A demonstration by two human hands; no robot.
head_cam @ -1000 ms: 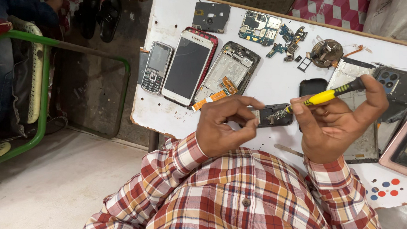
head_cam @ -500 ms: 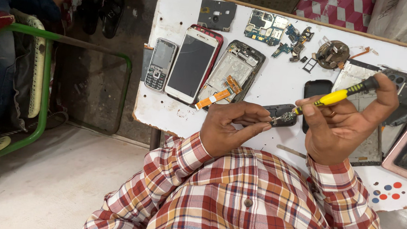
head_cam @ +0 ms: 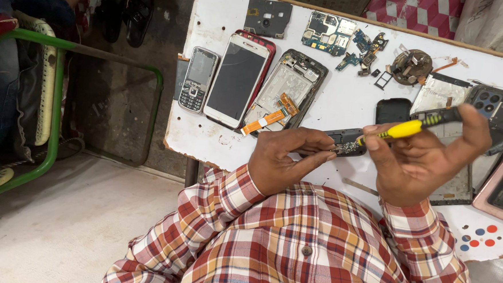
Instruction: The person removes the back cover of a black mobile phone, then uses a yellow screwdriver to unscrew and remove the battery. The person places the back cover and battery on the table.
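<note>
Right now the left hand (head_cam: 287, 163) is pinching a small dark phone part (head_cam: 346, 147), fingers closed on its near end and holding it just above the white surface (head_cam: 345, 100), close to the person's chest. The right hand (head_cam: 419, 164) is clamped on a yellow-and-black screwdriver (head_cam: 407, 128), thumb and fingers wrapped round the handle. The tool lies almost level, handle out to the right, tip pointing left and slightly down to the part's right end. Tip and part look to be touching, though from where I stand the contact is too small to be sure of.

So the part sits between the two hands: its long axis runs left to right, nearly in line with the screwdriver, and the left hand is the nearer one, already on it. The right reaches it only through the tool.

Beyond the hands, a keypad phone (head_cam: 197, 79), a white phone (head_cam: 238, 79) in a red case and an opened phone (head_cam: 285, 91) with an orange ribbon cable lie side by side. Farther back are a dark back plate (head_cam: 268, 17) and loose circuit boards (head_cam: 329, 33). To the right lie a black cover (head_cam: 393, 110), a metal frame (head_cam: 443, 97) and a camera-side shell (head_cam: 502, 111). Both sleeves are red plaid.
</note>
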